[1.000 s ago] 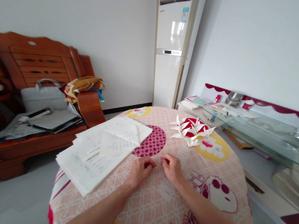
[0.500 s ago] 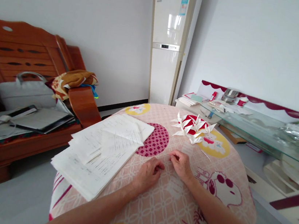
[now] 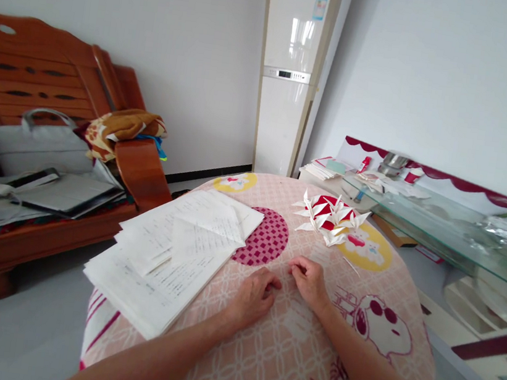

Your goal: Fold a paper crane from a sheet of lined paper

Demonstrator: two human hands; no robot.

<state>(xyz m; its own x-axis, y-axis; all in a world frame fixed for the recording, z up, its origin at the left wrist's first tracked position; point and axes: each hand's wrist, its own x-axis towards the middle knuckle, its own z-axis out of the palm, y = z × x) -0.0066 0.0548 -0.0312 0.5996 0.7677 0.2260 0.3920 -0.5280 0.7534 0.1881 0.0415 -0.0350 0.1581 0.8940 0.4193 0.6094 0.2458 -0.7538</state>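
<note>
Papers [image 3: 179, 255] (loosely stacked) lie left of the left hand [image 3: 254, 297].

2 bare forearms [image 3: 181, 349] angled inward; left hand [image 3: 256, 295], right hand [image 3: 310, 280] apart, loosely curled.

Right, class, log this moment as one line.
left hand: curled, no held item visible; right hand: curled, no held item visible; papers: left of hands; white origami: beyond hands
</note>
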